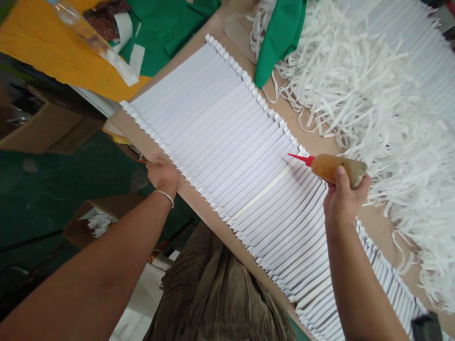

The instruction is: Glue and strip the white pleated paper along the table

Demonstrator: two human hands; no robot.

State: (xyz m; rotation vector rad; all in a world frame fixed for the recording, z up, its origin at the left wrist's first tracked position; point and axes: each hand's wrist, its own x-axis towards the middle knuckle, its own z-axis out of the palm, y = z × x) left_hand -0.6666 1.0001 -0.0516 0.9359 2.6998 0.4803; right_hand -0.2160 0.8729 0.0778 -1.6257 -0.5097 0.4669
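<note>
A long row of overlapping white paper sheets (pixel 213 123) lies fanned across a brown table (pixel 320 144). My right hand (pixel 343 196) is closed around a brown glue bottle (pixel 332 166) with a red nozzle, its tip at the far edge of the sheets. A yellowish glue line (pixel 263 192) runs along one sheet below the nozzle. My left hand (pixel 162 174), with a bangle on the wrist, has its fingers curled and rests at the near edge of the sheets, by the table rim. Whether it grips anything is hidden.
A heap of white paper strips (pixel 373 104) covers the table's right side. Green fabric (pixel 280 33) lies at the top, with yellow paper (pixel 42 42) and a clear plastic bottle (pixel 81 26) at the upper left. A cardboard box (pixel 95 220) with paper scraps sits on the floor.
</note>
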